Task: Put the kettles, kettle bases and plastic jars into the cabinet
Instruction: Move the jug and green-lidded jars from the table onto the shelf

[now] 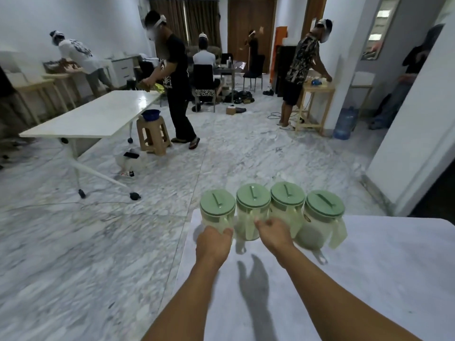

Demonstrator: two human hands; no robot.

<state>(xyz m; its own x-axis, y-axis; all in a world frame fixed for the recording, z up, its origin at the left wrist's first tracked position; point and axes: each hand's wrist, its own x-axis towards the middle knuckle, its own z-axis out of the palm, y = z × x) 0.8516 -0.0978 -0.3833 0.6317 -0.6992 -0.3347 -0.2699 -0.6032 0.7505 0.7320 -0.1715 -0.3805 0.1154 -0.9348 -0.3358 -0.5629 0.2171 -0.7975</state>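
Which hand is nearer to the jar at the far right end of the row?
The right hand: it is two jars left of the far-right jar. The left hand is at the opposite, leftmost jar.

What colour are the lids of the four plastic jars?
Light green, seen best in the head view, on all four jar lids.

Grey-veined marble floor (234,153) throughout, lit evenly, glossy. Long white folding table (93,116) on castors at 10 o'clock; tan plastic stool (152,137) beside it carries a blue basin (150,114). Brown curtains (184,18) and wooden door (251,25) at 12. White pillar (344,57) at 1, small wooden table (312,104) against it, blue water jug (344,123) just right.
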